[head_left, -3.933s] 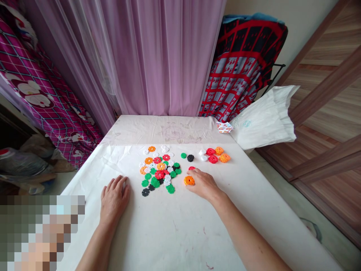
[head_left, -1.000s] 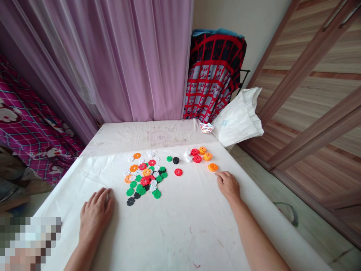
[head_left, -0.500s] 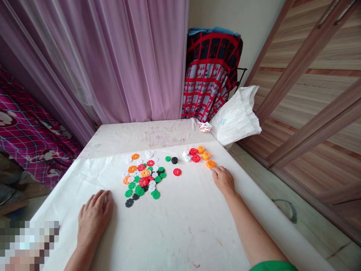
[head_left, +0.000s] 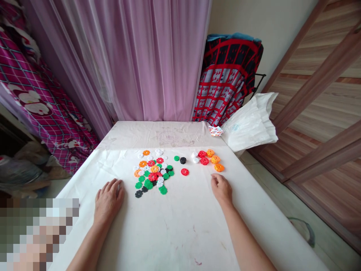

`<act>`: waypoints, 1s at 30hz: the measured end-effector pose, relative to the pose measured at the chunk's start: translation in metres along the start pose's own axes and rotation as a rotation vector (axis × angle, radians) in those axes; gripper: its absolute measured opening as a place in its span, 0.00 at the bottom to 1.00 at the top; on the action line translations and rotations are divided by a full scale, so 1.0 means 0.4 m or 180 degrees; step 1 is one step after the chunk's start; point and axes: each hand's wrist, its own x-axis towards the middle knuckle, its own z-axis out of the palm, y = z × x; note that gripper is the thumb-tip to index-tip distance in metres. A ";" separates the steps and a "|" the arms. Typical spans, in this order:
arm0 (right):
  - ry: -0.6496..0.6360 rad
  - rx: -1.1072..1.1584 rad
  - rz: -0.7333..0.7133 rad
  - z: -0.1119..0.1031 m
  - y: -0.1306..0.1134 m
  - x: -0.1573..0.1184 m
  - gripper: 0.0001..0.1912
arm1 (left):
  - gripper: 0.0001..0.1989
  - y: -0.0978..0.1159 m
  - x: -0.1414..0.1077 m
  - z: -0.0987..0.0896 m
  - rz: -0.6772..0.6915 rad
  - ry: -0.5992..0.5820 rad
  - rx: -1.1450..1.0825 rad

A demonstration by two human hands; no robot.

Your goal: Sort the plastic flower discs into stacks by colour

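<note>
A heap of flower-shaped plastic discs (head_left: 153,176) in green, white, red, orange and black lies mid-table. My left hand (head_left: 109,197) rests on the cloth left of the heap, fingers stretched out, holding nothing. My right hand (head_left: 222,189) is just in front of the sorted discs, its fingers loosely bent and no disc visible in them. Nearest to it is an orange disc group (head_left: 219,168). Beyond stand small groups of orange discs (head_left: 210,153), red discs (head_left: 204,161) and white discs (head_left: 195,160). A green disc (head_left: 176,158), a black disc (head_left: 183,160) and a red disc (head_left: 184,172) lie singly between heap and groups.
A white cloth covers the table (head_left: 172,229). At its far right corner are a patterned paper piece (head_left: 216,130) and a white bag (head_left: 251,124). Behind hang purple curtains (head_left: 158,60). A wooden wardrobe (head_left: 324,101) stands at right.
My right hand has drawn back from the orange disc it was touching. The view has shifted left. My left hand stays flat on the table, and the heap looks the same.
</note>
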 end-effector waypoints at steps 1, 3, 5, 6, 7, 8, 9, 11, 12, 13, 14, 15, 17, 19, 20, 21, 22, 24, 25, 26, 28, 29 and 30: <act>-0.0064 0.0039 -0.0155 0.009 -0.024 -0.019 0.17 | 0.24 0.001 -0.001 0.000 -0.0005 0.0013 -0.0016; -0.0196 0.0033 -0.0553 0.025 -0.076 -0.058 0.15 | 0.23 0.003 -0.002 0.000 -0.0007 0.0059 -0.0048; -0.0320 -0.0016 -0.0960 0.039 -0.127 -0.095 0.13 | 0.22 0.003 -0.003 0.001 0.0001 0.0093 -0.0079; -0.0356 -0.0030 -0.1148 0.047 -0.150 -0.112 0.13 | 0.22 0.004 -0.003 0.001 0.0001 0.0099 -0.0086; -0.0361 -0.0028 -0.1328 0.056 -0.170 -0.127 0.12 | 0.22 0.005 -0.002 0.000 0.0000 0.0098 -0.0085; -0.0336 -0.0008 -0.1496 0.066 -0.188 -0.140 0.12 | 0.22 0.007 -0.001 -0.001 -0.0002 0.0090 -0.0076; -0.0280 0.0025 -0.1649 0.076 -0.204 -0.150 0.12 | 0.22 0.009 0.000 -0.001 -0.0004 0.0077 -0.0061; -0.0132 0.0095 -0.1888 0.097 -0.231 -0.166 0.11 | 0.22 0.014 0.002 -0.004 -0.0010 0.0053 -0.0030; -0.0077 0.0113 -0.1964 0.105 -0.242 -0.171 0.11 | 0.22 0.017 0.003 -0.006 -0.0023 0.0041 -0.0018; -0.0046 0.0114 -0.2009 0.112 -0.252 -0.174 0.11 | 0.22 0.020 0.003 -0.008 -0.0036 0.0031 -0.0012; -0.0039 0.0100 -0.2026 0.117 -0.261 -0.177 0.10 | 0.22 0.023 0.003 -0.009 -0.0049 0.0024 -0.0010; -0.0054 0.0076 -0.2020 0.119 -0.269 -0.178 0.10 | 0.22 0.026 0.003 -0.011 -0.0061 0.0022 -0.0012; -0.0109 0.0024 -0.1967 0.118 -0.282 -0.180 0.09 | 0.22 0.032 0.001 -0.014 -0.0079 0.0027 -0.0021; -0.0143 0.0020 -0.1890 0.114 -0.290 -0.181 0.08 | 0.22 0.036 -0.001 -0.017 -0.0094 0.0054 -0.0032; -0.0147 0.0046 -0.1860 0.112 -0.293 -0.181 0.08 | 0.21 0.039 -0.002 -0.019 -0.0104 0.0067 -0.0037; -0.0144 0.0091 -0.1840 0.111 -0.295 -0.182 0.07 | 0.21 0.041 -0.002 -0.021 -0.0115 0.0080 -0.0043; -0.0135 0.0152 -0.1834 0.112 -0.297 -0.182 0.07 | 0.21 0.044 0.000 -0.023 -0.0127 0.0096 -0.0048; -0.0103 0.0292 -0.1854 0.118 -0.303 -0.183 0.07 | 0.20 0.049 0.004 -0.027 -0.0162 0.0134 -0.0057; -0.0080 0.0363 -0.1869 0.122 -0.306 -0.184 0.07 | 0.20 0.052 0.007 -0.027 -0.0185 0.0154 -0.0062; -0.0058 0.0430 -0.1885 0.128 -0.310 -0.184 0.08 | 0.20 0.056 0.010 -0.027 -0.0209 0.0174 -0.0068; -0.0020 0.0556 -0.1918 0.138 -0.320 -0.182 0.08 | 0.20 0.063 0.019 -0.022 -0.0254 0.0212 -0.0092; -0.0007 0.0610 -0.1938 0.143 -0.325 -0.181 0.09 | 0.20 0.067 0.024 -0.017 -0.0271 0.0232 -0.0109; 0.0006 0.0657 -0.1958 0.148 -0.331 -0.180 0.09 | 0.20 0.072 0.030 -0.010 -0.0286 0.0254 -0.0129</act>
